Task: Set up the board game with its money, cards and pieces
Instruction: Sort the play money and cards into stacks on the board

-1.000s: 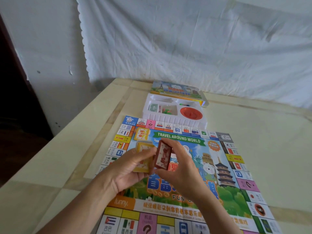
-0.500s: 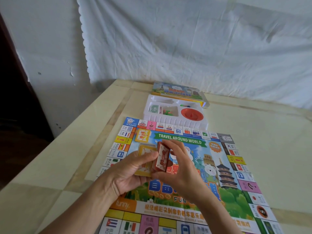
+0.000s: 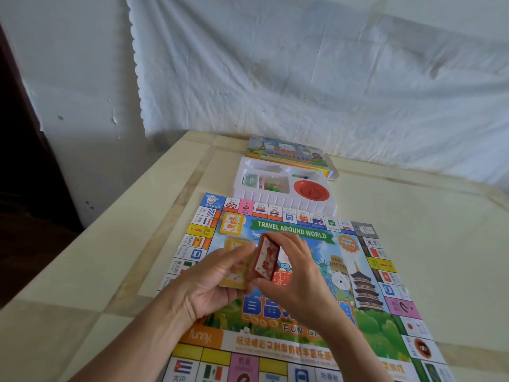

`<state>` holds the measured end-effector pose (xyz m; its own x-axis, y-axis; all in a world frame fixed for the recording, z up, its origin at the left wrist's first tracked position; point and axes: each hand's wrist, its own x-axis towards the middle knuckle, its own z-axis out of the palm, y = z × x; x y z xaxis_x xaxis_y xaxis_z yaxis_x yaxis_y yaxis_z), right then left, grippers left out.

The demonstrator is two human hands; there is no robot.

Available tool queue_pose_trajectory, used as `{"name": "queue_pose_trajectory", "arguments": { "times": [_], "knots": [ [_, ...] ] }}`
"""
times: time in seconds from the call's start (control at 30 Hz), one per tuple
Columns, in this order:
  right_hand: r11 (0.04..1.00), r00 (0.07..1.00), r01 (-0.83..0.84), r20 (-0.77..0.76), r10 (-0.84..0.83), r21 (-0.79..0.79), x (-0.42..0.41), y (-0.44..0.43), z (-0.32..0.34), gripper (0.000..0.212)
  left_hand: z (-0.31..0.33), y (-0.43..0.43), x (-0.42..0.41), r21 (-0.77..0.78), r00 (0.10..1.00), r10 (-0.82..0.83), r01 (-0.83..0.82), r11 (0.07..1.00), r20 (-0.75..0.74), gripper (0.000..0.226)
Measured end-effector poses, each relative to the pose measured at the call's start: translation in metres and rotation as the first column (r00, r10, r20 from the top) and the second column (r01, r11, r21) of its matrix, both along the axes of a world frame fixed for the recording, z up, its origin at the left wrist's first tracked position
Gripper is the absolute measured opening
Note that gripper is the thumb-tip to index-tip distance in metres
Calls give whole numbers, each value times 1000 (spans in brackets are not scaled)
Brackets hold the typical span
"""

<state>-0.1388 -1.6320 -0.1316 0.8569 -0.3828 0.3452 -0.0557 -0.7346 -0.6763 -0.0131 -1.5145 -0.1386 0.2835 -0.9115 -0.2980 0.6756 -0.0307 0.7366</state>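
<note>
Head view:
- A large, colourful paper game board [image 3: 371, 326] printed "TRAVEL AROUND WORLD" is laid flat on a pale beige table [image 3: 427, 230]. It runs from the centre of the frame toward 6 o'clock.
- A stack of yellow-backed cards [image 3: 234, 275] is held above the board, at 9 o'clock of its centre. It is gripped by the left hand [image 3: 206, 288], palm up, with the fingers curled beneath it and the thumb laid over its top.
- A stack of red-bordered cards [image 3: 265, 260] is pinched by the right hand [image 3: 300, 282], with the thumb at the lower edge and the fingers over the upper edge. It is tilted on edge and touches the yellow stack at that stack's 3 o'clock side.
- A white moulded plastic tray [image 3: 278, 201] is set just beside the board's far edge, at 12 o'clock.
- Inside the tray, green banknotes [image 3: 250, 179] are seen at 9 o'clock, with small red and green pieces [image 3: 272, 186] just beside them. A round red spinner [image 3: 311, 190] is seen at 3 o'clock.
- An illustrated cardboard box lid [image 3: 286, 150] is placed at 12 o'clock of the tray.
- A creased white cloth [image 3: 303, 78] is hung behind the table.
</note>
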Motion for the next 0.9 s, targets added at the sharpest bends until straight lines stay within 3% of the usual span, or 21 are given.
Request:
{"name": "queue_pose_trajectory", "arguments": {
  "times": [0.13,0.23,0.37,0.53,0.67,0.9],
  "knots": [
    [995,996,52,-67,-58,-89,9,-11,6,64,1,-2,7,46,920,388,-385,922,-63,20],
    [975,974,48,-208,-94,-215,32,-29,15,70,2,-3,8,76,845,522,-516,853,-121,10],
    [952,899,-19,-421,-118,-306,73,-57,17,69,5,-3,6,122,831,545,-532,838,-117,10],
    [953,817,-77,-566,-108,-293,106,-79,8,53,4,-4,9,126,814,556,-541,831,-171,12],
    [960,809,-93,-582,-81,-263,118,-88,2,35,2,-6,11,145,801,569,-550,822,-184,12],
    [962,802,-137,-597,-33,-237,125,-89,-2,38,2,-6,11,140,798,571,-554,821,-191,13]
  ]
}}
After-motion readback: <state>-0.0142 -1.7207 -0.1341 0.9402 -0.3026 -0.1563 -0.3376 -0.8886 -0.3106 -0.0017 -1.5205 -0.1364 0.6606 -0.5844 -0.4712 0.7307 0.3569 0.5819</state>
